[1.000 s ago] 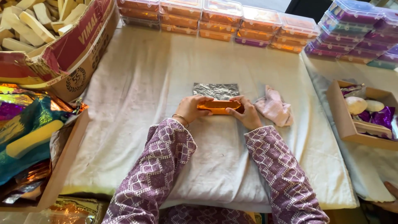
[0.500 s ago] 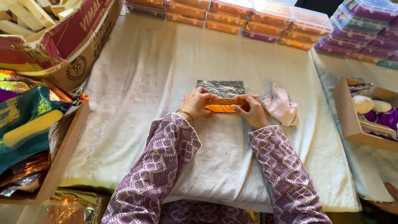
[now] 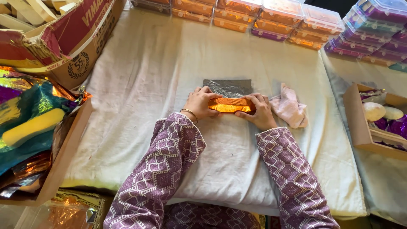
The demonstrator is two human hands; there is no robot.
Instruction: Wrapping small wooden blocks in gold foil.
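A long bar wrapped in shiny orange foil (image 3: 231, 104) lies across a silver foil sheet (image 3: 227, 87) on the white cloth-covered table (image 3: 152, 85). My left hand (image 3: 200, 103) grips the bar's left end, fingers curled over its top. My right hand (image 3: 257, 111) grips the right end the same way. Both sleeves are purple with a white pattern, and a thin bangle sits on my left wrist.
A crumpled pink cloth (image 3: 290, 107) lies just right of my right hand. Stacked clear lidded boxes (image 3: 254, 15) line the far edge. A cardboard box (image 3: 63, 38) of pale bars stands far left, coloured foil sheets (image 3: 29, 123) at left, a small carton (image 3: 373, 123) at right.
Both hands stay on the orange bar and the silver sheet behind it looks about the same. The view has shifted slightly.
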